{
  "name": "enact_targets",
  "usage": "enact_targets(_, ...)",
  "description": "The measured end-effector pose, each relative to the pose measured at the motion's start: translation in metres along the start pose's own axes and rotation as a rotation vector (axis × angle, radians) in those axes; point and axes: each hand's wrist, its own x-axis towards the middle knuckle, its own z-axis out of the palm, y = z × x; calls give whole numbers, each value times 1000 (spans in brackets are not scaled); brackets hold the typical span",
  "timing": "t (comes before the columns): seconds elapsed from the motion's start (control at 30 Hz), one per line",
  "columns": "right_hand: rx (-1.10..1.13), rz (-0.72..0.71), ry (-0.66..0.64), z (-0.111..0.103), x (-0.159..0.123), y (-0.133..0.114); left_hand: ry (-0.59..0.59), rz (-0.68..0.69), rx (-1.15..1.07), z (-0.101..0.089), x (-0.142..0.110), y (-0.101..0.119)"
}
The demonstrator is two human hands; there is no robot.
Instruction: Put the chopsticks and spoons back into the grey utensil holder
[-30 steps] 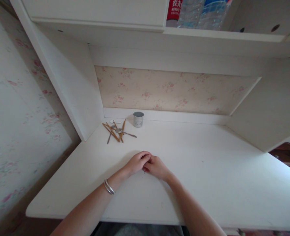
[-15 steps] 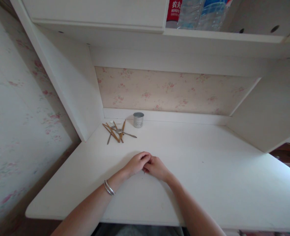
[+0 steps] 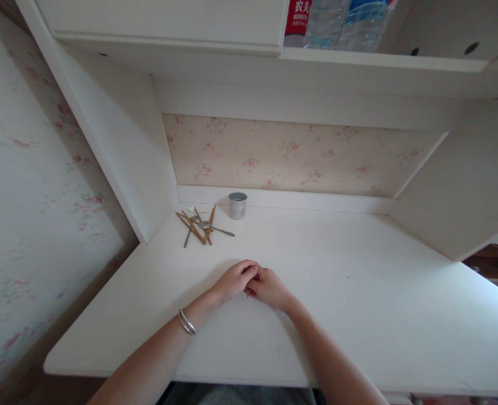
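My left hand (image 3: 237, 279), with two silver bangles (image 3: 187, 322) at its wrist, rests on the white desk (image 3: 333, 315) near the front. It meets my right hand (image 3: 270, 289), and the fingers of both are folded together. No object shows between them, though the inner fingers are partly hidden. Beyond the hands, to the left, lies a loose pile of wooden chopsticks (image 3: 195, 232). A metal spoon (image 3: 217, 228) lies across them, with another spoon (image 3: 188, 237) under the pile. Just right of the pile a grey metal holder (image 3: 238, 206) stands upright, with small holes low in its wall.
A small white item (image 3: 198, 210) lies behind the chopsticks. Side panels (image 3: 118, 146) bound the desk left and right, and an overhead shelf (image 3: 375, 59) holds plastic bottles (image 3: 350, 25). Floral wallpaper (image 3: 283, 152) covers the back.
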Motion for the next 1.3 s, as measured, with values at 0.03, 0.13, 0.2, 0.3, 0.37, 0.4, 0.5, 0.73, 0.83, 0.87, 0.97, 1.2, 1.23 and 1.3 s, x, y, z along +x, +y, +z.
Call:
enact_targets(0.03, 2, 3, -2, 0, 0, 0, 2, 0, 1, 0, 0, 0)
enact_targets(0.13, 14, 6, -3, -1, 0, -2, 12, 29, 17, 0, 0, 1)
enact_targets(0.2, 13, 6, -5, 0, 0, -2, 9, 45, 25, 0, 0, 2)
enact_targets(0.3, -7, 16, -4, 0, 0, -1, -3, 22, 3, 0, -1, 2)
enact_targets(0.37, -10, 16, -3, 1, 1, 0, -8, -2, -12, 0, -1, 2)
enact_targets(0.4, -9, 14, -1, 1, 1, 1, -11, -13, -18, 0, -1, 2)
enact_targets(0.5, 4, 6, 4, 1, 1, 2, -23, -32, -42, 0, -1, 3)
enact_targets(0.73, 38, -9, 9, 2, 1, 3, -23, -28, -71, 0, -1, 1)
enact_targets(0.83, 39, -8, 14, 2, 0, 2, -24, -27, -67, 0, -1, 0)
enact_targets(0.87, 38, -4, 15, 2, 0, 2, -23, -22, -60, 0, -1, 0)
enact_targets(0.97, 39, -4, 11, 2, 0, 2, -26, -23, -50, 0, -1, 1)
enact_targets(1.2, -6, -6, -6, 1, 0, 2, -1, -17, 14, -2, 0, 2)
enact_targets(1.23, -11, -7, -5, 1, 0, 1, -7, -17, 13, -2, 0, 2)
enact_targets(1.3, -11, -9, 5, 1, 0, 1, -12, -14, 11, -1, -1, 1)
